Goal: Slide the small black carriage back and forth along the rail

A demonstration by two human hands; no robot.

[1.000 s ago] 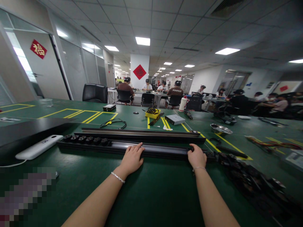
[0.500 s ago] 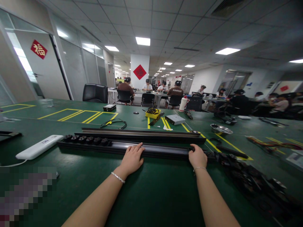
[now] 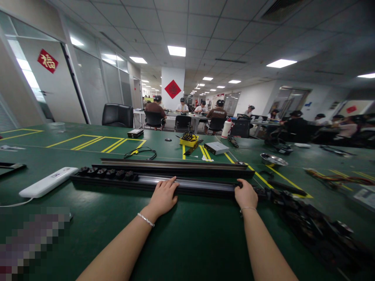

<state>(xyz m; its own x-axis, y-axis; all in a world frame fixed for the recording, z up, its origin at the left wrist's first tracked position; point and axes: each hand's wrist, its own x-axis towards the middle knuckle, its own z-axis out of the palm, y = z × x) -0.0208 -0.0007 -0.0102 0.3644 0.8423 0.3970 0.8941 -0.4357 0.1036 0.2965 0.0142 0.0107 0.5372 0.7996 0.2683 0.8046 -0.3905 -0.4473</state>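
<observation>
The left hand [image 3: 164, 198] lies with its fingers over the near edge of the long black rail [image 3: 205, 186], bearing on it about midway. The right hand [image 3: 245, 194] curls round a small black piece [image 3: 239, 184] at the rail's right part; how firmly is hard to tell. The rail lies flat across the green table [image 3: 187, 242], a row of black blocks [image 3: 110, 174] in its left end. Just beyond lies a second rail [image 3: 175, 167]. A white power strip [image 3: 49, 182] sits by the left end; dark parts [image 3: 310, 222] are heaped off the right end.
</observation>
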